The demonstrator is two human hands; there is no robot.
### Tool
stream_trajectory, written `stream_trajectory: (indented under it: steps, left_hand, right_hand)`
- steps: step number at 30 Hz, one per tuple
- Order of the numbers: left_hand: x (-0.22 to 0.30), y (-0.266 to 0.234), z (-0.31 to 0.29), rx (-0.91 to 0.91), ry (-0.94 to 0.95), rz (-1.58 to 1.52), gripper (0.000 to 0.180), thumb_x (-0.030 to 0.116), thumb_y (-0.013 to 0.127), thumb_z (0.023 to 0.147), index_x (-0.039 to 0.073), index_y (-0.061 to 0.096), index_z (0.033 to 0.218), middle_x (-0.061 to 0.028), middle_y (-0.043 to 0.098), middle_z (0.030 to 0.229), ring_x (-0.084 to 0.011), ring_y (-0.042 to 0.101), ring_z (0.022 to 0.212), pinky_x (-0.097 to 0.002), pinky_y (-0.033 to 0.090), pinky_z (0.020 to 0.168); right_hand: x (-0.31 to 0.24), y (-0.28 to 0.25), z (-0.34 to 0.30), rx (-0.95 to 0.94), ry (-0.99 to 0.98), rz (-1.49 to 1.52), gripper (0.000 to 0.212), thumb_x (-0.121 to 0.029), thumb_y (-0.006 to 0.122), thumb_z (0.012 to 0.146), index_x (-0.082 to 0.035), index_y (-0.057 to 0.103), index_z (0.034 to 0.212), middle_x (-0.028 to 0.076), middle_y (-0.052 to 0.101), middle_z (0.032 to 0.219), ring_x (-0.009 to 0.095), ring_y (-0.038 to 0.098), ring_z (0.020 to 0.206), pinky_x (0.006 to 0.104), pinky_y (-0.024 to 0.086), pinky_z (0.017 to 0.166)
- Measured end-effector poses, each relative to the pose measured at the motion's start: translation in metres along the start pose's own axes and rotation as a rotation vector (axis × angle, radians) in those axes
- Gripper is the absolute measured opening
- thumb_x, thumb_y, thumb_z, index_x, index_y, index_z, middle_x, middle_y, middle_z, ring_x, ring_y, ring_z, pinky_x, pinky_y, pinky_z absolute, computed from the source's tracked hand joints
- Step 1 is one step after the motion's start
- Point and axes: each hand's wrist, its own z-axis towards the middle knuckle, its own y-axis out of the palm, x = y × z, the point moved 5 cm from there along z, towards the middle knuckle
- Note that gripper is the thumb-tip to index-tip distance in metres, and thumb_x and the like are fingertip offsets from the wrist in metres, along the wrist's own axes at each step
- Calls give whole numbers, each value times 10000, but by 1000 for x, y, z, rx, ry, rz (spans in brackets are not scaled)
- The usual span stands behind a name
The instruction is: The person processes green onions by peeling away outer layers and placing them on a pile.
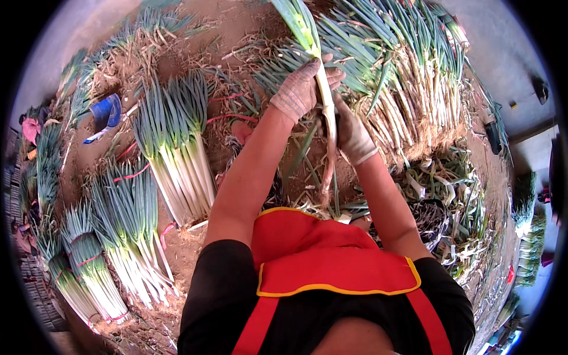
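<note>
My left hand (300, 90), in a pale knit glove, is closed round the upper white stem of a large green onion (329, 109). The onion hangs nearly upright, leaves at the top and brownish roots at the bottom. My right hand (355, 135), also gloved, is at the middle of the same stem from the right side. Its thumb lies along the stem, and its fingers are partly hidden behind it. A loose pile of untrimmed green onions (408, 89) with dirty roots lies just beyond my right hand.
Clean white-stemmed green onion bundles (183, 160) lie on the dirt floor at left, with tied bundles (97, 278) farther left. A blue container (106, 112) lies at upper left. Red ties (228, 118) lie near my left forearm. Stripped leaves (455, 207) heap at right.
</note>
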Motion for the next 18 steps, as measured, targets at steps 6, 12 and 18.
stream_trajectory:
  steps: [6, 12, 18]
  left_hand:
    - [8, -28, 8, 200, 63, -127, 492, 325, 639, 895, 70, 487, 1288, -46, 467, 878, -217, 532, 812, -464, 515, 919]
    - [29, -38, 3, 280, 115, -62, 377, 303, 576, 942, 74, 530, 1238, -33, 491, 800, -158, 511, 701, -376, 534, 783]
    - [43, -54, 9, 149, 183, -123, 334, 274, 601, 928, 97, 547, 1206, -48, 519, 805, -181, 518, 702, -395, 529, 761]
  right_hand:
    - [30, -29, 14, 1, 127, -234, 283, -176, 408, 976, -19, 594, 1122, 87, 646, 919, 184, 636, 766, 302, 553, 698]
    - [114, -62, -51, 79, 402, -305, 365, -439, 441, 933, -114, 605, 951, 29, 616, 809, 150, 605, 659, 290, 529, 608]
    - [214, -164, -93, -426, 33, -1971, 313, -268, 471, 935, -21, 653, 871, 155, 671, 789, 312, 671, 727, 400, 537, 661]
